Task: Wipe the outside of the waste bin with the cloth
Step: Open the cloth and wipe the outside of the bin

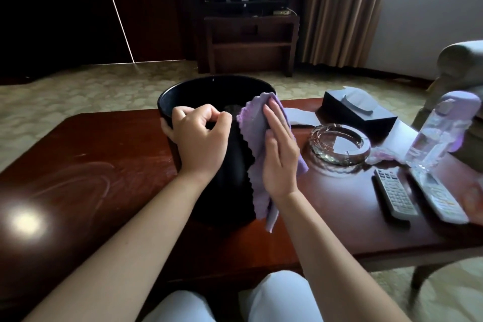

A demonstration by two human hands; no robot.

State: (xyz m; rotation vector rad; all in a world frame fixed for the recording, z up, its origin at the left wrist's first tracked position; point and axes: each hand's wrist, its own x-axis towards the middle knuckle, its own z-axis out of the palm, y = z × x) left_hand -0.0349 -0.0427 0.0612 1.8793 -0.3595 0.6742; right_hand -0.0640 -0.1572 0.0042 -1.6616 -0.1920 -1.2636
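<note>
Gleaming black waste bin [230,165] — round, upright — draped with lilac cloth [257,138].

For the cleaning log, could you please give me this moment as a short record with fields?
surface: dark wooden table
bin: black waste bin standing upright on the table
cloth: purple cloth draped over the bin's rim and down its near side
left hand: left hand grips the bin's rim
right hand: right hand presses the cloth flat against the bin's outside, fingers straight
nearby: glass ashtray, tissue box, two remotes, plastic bottle, all right of the bin
</note>
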